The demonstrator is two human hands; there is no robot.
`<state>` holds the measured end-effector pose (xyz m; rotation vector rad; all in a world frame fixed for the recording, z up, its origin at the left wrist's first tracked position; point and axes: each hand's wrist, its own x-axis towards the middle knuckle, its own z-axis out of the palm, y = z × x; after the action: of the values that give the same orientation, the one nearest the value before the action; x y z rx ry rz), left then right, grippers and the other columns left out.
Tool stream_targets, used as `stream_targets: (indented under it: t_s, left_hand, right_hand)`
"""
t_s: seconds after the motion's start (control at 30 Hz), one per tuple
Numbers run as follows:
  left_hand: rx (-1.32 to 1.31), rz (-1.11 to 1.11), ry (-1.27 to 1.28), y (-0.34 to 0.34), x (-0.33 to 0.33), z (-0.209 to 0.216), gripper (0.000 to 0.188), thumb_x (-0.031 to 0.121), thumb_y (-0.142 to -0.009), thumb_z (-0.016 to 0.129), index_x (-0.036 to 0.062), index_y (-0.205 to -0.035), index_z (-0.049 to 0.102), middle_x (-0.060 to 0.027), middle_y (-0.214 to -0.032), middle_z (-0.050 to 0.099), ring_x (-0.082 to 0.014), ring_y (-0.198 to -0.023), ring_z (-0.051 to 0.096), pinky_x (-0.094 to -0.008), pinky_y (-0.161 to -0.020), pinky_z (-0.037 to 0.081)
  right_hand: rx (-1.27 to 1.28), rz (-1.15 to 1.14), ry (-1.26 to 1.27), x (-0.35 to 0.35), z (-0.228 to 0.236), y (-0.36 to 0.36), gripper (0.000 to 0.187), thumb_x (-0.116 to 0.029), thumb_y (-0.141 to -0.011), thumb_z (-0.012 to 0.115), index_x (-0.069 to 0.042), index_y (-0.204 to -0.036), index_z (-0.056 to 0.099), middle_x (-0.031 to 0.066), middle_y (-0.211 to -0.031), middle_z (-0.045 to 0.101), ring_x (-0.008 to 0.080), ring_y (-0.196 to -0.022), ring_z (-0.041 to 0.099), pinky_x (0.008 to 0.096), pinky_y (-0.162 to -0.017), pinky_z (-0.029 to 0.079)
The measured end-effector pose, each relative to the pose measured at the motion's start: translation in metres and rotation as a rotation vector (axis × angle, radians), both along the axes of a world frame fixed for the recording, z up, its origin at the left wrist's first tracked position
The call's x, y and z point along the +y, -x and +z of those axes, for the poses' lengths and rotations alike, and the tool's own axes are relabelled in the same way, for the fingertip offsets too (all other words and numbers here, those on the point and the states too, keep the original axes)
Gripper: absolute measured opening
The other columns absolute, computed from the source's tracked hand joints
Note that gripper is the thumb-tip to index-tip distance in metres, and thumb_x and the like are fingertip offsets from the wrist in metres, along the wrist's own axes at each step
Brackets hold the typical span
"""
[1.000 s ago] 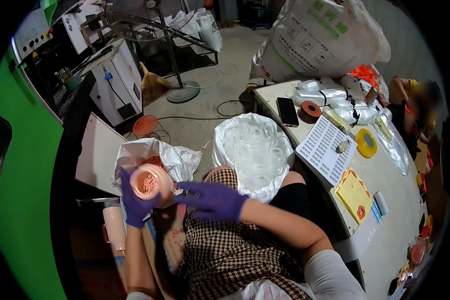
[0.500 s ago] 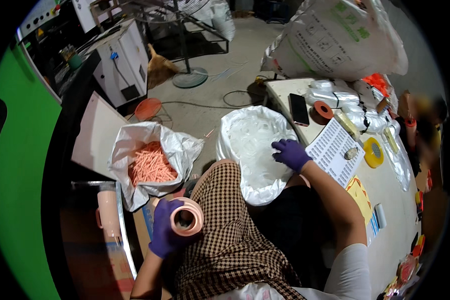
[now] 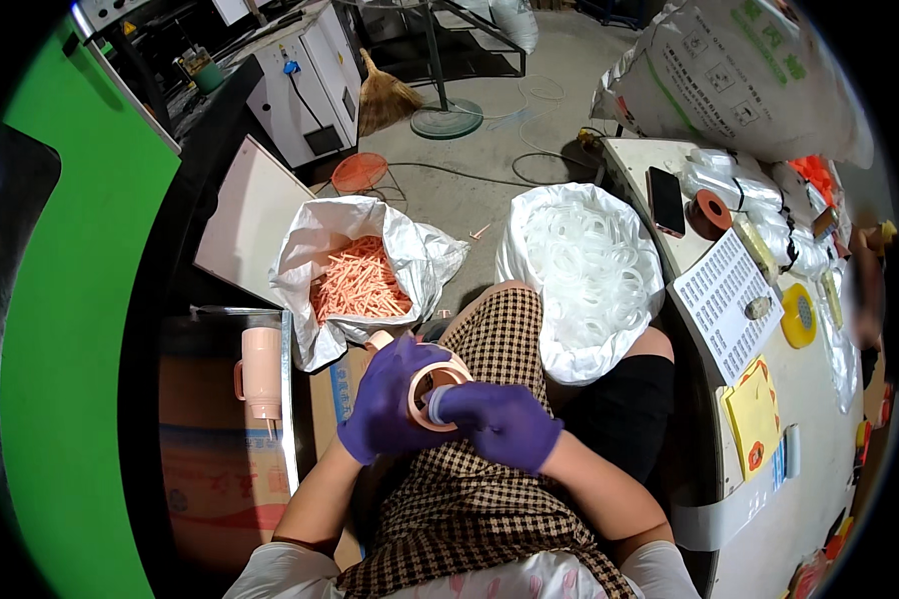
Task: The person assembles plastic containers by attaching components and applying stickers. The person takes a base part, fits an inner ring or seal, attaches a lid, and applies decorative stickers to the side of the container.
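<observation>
The left hand [image 3: 395,404], in a purple glove, has its fingers wrapped around a peach-coloured cup [image 3: 432,384] held above the lap. The right hand [image 3: 504,421], also gloved, pinches a clear ring [image 3: 436,403] at the cup's open rim. A bag of clear rings [image 3: 589,270] stands just beside the right knee, against the table's left edge [image 3: 694,399].

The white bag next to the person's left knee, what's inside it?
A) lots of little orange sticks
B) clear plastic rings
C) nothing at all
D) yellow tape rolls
A: the open white bag on the floor is filled with a heap of thin orange sticks; the clear rings lie in the other bag, on the right.
</observation>
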<state>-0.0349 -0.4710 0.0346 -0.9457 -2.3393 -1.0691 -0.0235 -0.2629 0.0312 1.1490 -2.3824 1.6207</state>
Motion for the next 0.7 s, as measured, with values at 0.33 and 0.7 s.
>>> stream_targets:
  t_s: [0.33,0.7]
  left_hand:
    - [-0.036,-0.125,0.214,0.011,0.026,0.003,0.064,0.029,-0.063,0.086,0.0045,-0.117,0.063,-0.0137,-0.117,0.064,-0.0372,-0.111,0.061,-0.0493,-0.101,0.046]
    - [0.565,-0.423,0.607,-0.024,0.049,0.013,0.048,0.044,-0.089,0.07,0.0106,-0.121,0.059,-0.0081,-0.118,0.066,-0.0288,-0.114,0.064,-0.0615,-0.108,0.035]
  right_hand:
    - [-0.084,-0.232,-0.153,-0.044,-0.101,-0.005,0.016,-0.005,-0.082,0.064,-0.008,-0.097,0.066,0.0114,-0.089,0.068,0.0298,-0.075,0.068,0.0378,-0.066,0.054]
    - [0.027,-0.147,0.231,0.095,-0.007,-0.107,0.031,-0.014,-0.095,0.062,0.003,-0.121,0.061,0.0169,-0.11,0.068,0.0328,-0.1,0.067,0.0424,-0.093,0.053]
